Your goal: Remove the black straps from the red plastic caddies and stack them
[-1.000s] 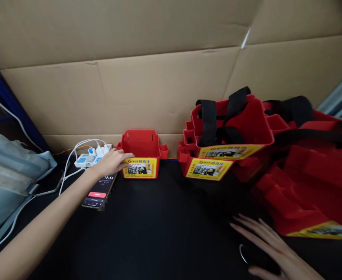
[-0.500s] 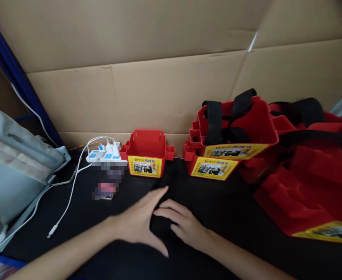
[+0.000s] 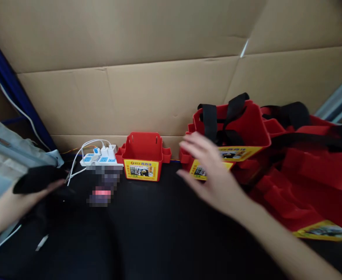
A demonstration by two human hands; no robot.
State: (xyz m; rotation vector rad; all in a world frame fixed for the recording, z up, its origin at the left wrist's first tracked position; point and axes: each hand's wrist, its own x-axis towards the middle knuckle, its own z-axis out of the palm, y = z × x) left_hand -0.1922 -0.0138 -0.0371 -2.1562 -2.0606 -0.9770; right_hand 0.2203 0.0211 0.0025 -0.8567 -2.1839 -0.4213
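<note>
At the far left, my left hand (image 3: 21, 204) is closed round a bundled black strap (image 3: 39, 179). The strap is blurred and its lower part blends into the black tabletop. My right hand (image 3: 210, 175) is raised, fingers apart and holding nothing, in front of a stack of red plastic boxes with yellow labels. Black straps hang inside the upper red box (image 3: 255, 120), and the lower red box (image 3: 185, 157) is partly hidden by my hand. Between my hands, against the cardboard, stands a single red box (image 3: 144, 149) with side pockets.
A white power strip (image 3: 100, 158) with plugs and white cables lies left of the single box, with a pixelated patch beside it. More red boxes (image 3: 313, 167) with black straps are piled at right. A pale fabric bag (image 3: 4, 144) is at left; cardboard (image 3: 144, 97) lines the back.
My hands have moved apart from the middle of the table. The left went left and now has the black strap; the right rose toward the stacked boxes.
</note>
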